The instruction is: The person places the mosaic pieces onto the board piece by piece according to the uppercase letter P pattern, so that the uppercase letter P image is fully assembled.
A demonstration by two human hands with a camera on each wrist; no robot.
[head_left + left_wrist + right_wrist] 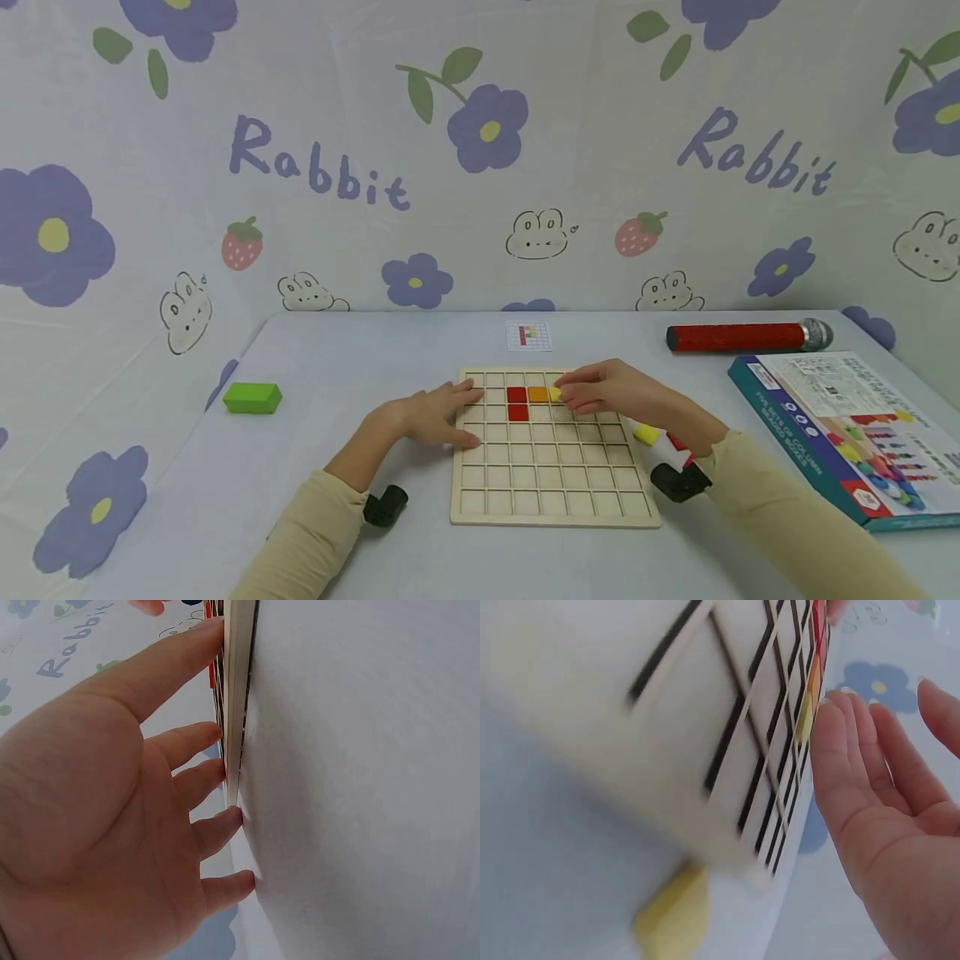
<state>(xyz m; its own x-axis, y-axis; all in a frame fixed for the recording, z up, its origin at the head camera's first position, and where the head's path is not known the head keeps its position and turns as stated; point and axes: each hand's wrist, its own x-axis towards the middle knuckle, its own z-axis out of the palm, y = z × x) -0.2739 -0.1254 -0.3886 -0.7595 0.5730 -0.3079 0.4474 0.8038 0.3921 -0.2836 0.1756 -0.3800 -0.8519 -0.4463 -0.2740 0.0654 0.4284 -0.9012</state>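
A wooden grid board (555, 521) lies flat on the table. In its upper rows are two red tiles, the upper red tile (517, 395) directly above the lower red tile (518, 412). An orange tile (537, 395) sits right of the upper one, followed by a yellow tile (555, 394). My right hand (615, 390) reaches over the board's upper right, fingertips at the yellow tile; in the right wrist view its fingers are straight and the thumb stands apart. With fingers spread, my left hand (97, 810) touches the board's left edge.
Right of the board lie a yellow block (647, 433) and red pieces partly behind the right wrist. A green block (252, 398) is far left. Behind the board lies a small pattern card (529, 337). A red microphone (738, 337) and a flat game box (795, 425) occupy the right.
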